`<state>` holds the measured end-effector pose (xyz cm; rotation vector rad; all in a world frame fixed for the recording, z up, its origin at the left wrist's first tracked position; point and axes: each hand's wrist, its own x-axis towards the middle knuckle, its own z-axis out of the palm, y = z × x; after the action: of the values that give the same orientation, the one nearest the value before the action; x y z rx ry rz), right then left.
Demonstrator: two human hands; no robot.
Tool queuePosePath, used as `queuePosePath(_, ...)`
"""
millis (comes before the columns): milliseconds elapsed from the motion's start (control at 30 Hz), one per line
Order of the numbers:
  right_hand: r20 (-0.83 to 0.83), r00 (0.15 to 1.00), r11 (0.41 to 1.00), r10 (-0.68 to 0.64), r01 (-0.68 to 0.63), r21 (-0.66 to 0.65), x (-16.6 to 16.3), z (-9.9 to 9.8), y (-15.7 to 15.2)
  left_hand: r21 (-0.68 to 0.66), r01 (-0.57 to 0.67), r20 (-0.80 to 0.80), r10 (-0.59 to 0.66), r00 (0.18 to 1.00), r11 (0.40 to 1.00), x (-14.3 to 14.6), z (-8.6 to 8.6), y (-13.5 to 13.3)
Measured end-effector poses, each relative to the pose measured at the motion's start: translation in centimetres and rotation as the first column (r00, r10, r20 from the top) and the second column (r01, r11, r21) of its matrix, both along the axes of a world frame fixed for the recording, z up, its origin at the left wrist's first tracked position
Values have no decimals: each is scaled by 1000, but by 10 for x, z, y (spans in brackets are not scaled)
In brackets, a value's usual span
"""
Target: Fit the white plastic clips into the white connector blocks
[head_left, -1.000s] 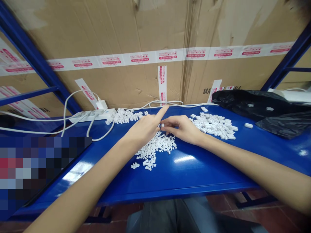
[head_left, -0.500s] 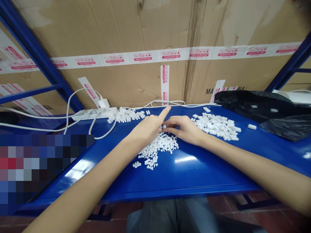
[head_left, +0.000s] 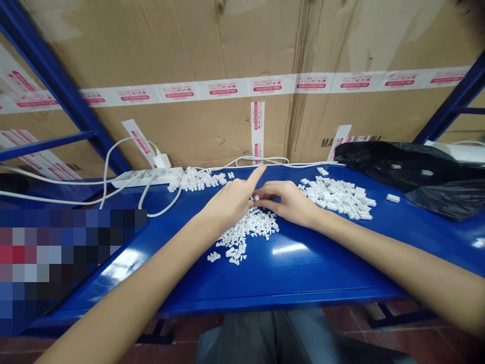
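Between the thumb and fingertips of my right hand (head_left: 286, 199) is a small white plastic piece (head_left: 256, 197), held just over the table. My left hand (head_left: 231, 199) meets it from the other side, one finger stretched upward and the rest curled in. Whatever those curled fingers grip is hidden behind the hand. Directly below both hands lies a loose heap of tiny white plastic parts (head_left: 250, 227), partly covered by my left hand. To the right of my right hand spreads a pile of white rectangular plastic pieces (head_left: 339, 197).
Another pile of small white parts (head_left: 200, 179) sits at the back left, beside a white power strip (head_left: 151, 177) with cables. A black plastic bag (head_left: 394, 164) lies at the back right, near a single white piece (head_left: 393, 198). Cardboard (head_left: 212, 131) stands behind the blue table (head_left: 303, 278).
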<state>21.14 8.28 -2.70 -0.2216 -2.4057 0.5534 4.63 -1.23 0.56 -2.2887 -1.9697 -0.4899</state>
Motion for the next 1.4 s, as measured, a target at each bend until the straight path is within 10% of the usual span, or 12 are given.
queuePosePath(367,11,1000,1000,-1,1,-12,5,4,-1,50,39,327,-53,943,998,-6,-3,2)
queuePosePath(733,-134,991,753,30,-111,-649,4,0,3,169,100,433,-165,886,981,-8,-3,1)
queuePosePath(1400,-176,981,719,81,-180,-671,4,2,0,201,97,570,-196,798,975,-6,-2,-1)
